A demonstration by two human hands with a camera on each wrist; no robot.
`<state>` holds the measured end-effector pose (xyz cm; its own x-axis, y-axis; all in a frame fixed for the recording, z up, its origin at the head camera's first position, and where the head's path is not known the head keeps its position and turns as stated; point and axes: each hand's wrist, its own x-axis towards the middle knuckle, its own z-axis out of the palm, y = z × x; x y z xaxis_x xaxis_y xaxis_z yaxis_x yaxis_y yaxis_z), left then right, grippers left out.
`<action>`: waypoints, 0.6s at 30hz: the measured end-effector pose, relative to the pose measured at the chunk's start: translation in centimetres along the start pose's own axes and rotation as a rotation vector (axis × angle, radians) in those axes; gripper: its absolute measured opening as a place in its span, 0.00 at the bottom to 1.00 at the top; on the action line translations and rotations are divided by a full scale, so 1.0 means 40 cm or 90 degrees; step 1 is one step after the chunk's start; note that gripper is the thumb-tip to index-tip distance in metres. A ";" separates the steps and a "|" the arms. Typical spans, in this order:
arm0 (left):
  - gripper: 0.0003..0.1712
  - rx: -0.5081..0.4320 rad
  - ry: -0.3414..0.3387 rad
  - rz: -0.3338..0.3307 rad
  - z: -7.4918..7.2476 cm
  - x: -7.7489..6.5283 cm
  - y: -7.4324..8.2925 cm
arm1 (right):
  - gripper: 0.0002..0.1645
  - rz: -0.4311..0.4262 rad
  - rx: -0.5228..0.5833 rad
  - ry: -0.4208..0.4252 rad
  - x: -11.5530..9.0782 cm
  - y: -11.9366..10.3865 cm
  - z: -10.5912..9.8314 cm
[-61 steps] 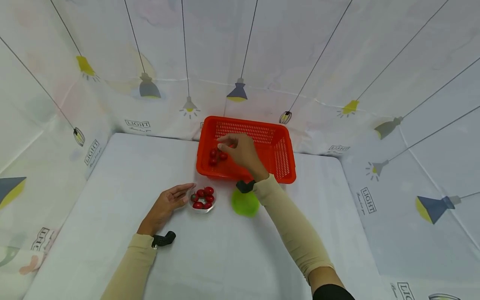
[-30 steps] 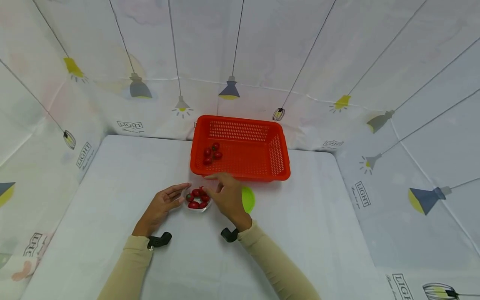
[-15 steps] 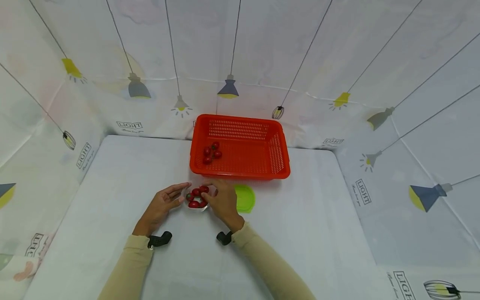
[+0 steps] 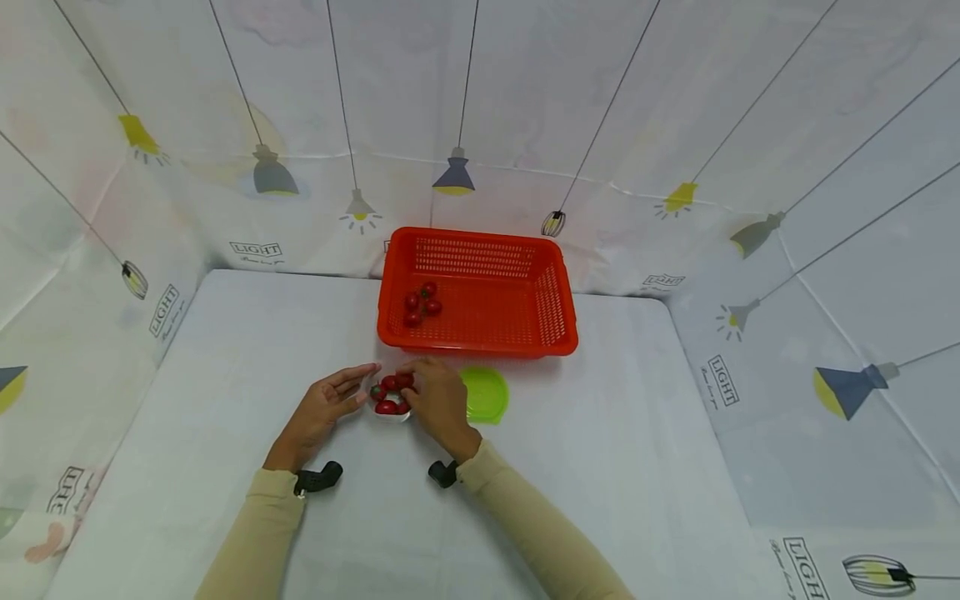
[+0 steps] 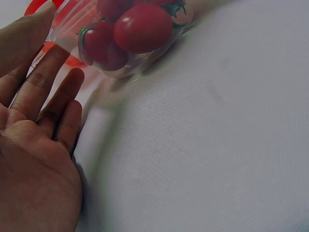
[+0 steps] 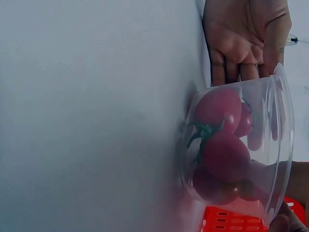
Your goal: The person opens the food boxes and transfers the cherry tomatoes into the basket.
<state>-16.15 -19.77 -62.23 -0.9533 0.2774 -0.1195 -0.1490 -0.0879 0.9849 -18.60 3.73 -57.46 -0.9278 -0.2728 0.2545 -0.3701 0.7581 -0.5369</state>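
A small clear plastic container (image 4: 393, 418) with several red cherry tomatoes (image 4: 386, 407) stands on the white table. At its left side, my left hand (image 4: 318, 412) steadies it with extended fingers; the left wrist view shows the palm (image 5: 38, 169) facing the container. My right hand (image 4: 442, 408) reaches into the container from the right, thumb and index finger around a cherry tomato (image 4: 406, 380) at its far right. In the right wrist view, the fingertips are partly hidden behind the container's clear wall (image 6: 285, 145).
A red perforated basket (image 4: 480, 340) stands behind the container, with several cherry tomatoes (image 4: 412, 319) in its left end. A green lid (image 4: 487, 396) lies flat just right of my right hand. A patterned curtain (image 4: 517, 196) rises behind the table (image 4: 600, 467).
My right hand has come back from over the basket to the container and closed its fingers round a tomato. One more tomato now shows in the basket. The left hand keeps its place.
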 end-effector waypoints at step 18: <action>0.31 0.009 -0.003 0.011 0.000 0.000 -0.003 | 0.17 -0.033 -0.060 0.017 -0.003 -0.010 0.001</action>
<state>-16.12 -19.76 -62.34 -0.9546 0.2803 -0.1012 -0.1282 -0.0798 0.9885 -18.35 3.42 -57.31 -0.9054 -0.2978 0.3027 -0.4105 0.7959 -0.4449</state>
